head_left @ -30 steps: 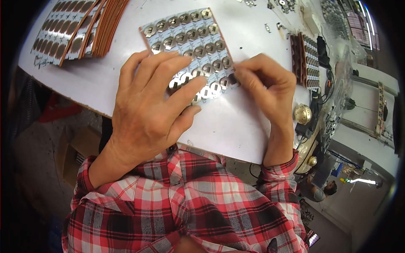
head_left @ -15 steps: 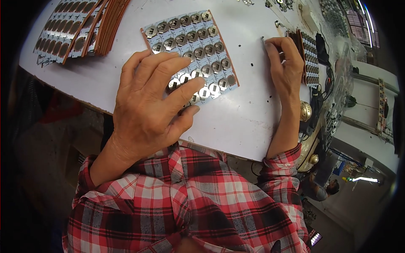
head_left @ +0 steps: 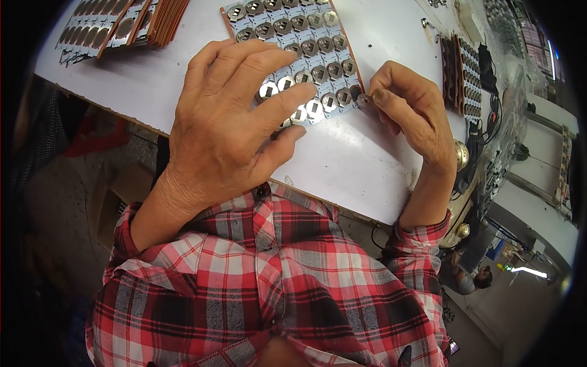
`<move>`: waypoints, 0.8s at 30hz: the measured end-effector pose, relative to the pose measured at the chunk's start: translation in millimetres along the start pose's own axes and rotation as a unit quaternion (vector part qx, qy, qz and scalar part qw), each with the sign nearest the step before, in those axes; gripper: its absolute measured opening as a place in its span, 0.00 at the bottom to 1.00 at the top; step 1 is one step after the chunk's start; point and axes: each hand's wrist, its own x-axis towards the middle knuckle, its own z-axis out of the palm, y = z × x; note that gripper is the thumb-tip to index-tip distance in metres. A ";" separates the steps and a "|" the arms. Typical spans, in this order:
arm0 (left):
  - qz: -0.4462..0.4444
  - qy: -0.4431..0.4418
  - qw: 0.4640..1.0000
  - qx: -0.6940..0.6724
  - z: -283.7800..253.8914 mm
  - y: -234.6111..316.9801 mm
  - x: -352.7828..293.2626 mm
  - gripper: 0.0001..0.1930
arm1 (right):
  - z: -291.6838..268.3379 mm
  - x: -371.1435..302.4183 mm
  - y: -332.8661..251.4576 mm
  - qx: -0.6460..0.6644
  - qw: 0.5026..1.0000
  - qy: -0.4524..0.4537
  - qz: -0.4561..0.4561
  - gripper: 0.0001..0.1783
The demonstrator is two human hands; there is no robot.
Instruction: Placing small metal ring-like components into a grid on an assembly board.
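A light-blue circuit board panel [head_left: 330,57] with brown edges lies on the white table, covered in rows of round silver metal discs, most with a dark rectangular mark in the middle. My left hand [head_left: 226,116] rests over its left and near part with fingers spread, hiding several discs. At the panel's near right corner, my right hand [head_left: 409,110] pinches a small round metal disc [head_left: 363,100] between thumb and forefinger. That disc is at the last spot of the nearest row; whether it touches the board I cannot tell.
A tall stack of similar panels [head_left: 122,27] leans at the far left. Another stack of filled panels [head_left: 469,79] stands on the right, beside black cables [head_left: 486,128] and a round brass-coloured object [head_left: 461,156]. A tiny black bit [head_left: 369,45] lies on the white table [head_left: 342,165].
My right hand has come left and nearer, from the table beside the right stack to the panel's corner, with the disc in its fingertips. My left hand stays spread on the panel.
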 end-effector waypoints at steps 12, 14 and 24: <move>-0.016 -0.005 1.000 -0.003 -1.9 4.0 1.9 0.25 | 16.4 -7.9 -5.6 -0.084 0.995 0.054 -0.001 0.06; -0.017 0.003 1.000 -0.006 -0.9 4.3 0.7 0.25 | 15.6 -9.7 -17.2 -0.039 0.997 0.058 0.037 0.06; -0.020 -0.009 1.000 -0.003 -1.7 1.3 -0.2 0.27 | 15.5 -13.8 -5.4 -0.081 0.994 0.012 -0.066 0.08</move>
